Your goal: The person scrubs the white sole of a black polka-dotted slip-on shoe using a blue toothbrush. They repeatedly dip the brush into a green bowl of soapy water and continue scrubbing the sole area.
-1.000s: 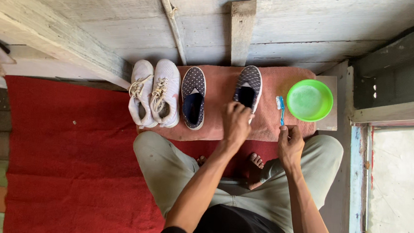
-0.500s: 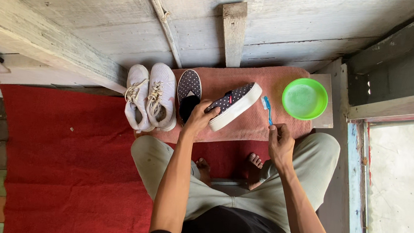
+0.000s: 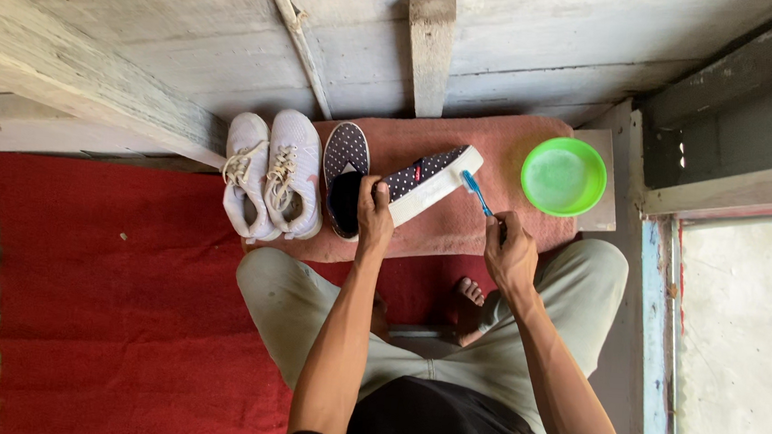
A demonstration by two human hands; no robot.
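Observation:
My left hand (image 3: 373, 212) grips a dark dotted slip-on shoe (image 3: 428, 180) with a white sole, tilted on its side above the pinkish mat (image 3: 459, 233). My right hand (image 3: 508, 253) holds a blue toothbrush (image 3: 476, 191), its head close to the toe end of that shoe's sole. The matching dotted shoe (image 3: 344, 162) lies flat on the mat just left of my left hand. I sit cross-legged, with a bare foot (image 3: 468, 294) showing between my knees.
A pair of white lace-up sneakers (image 3: 270, 175) stands left of the dotted shoe. A green plastic bowl (image 3: 564, 176) sits at the mat's right end. A red carpet (image 3: 99, 304) covers the floor to the left. Wooden wall planks (image 3: 429, 44) rise behind.
My left hand has lifted the dotted shoe off the mat and turned it on its side. The toothbrush in my right hand has come closer to its sole.

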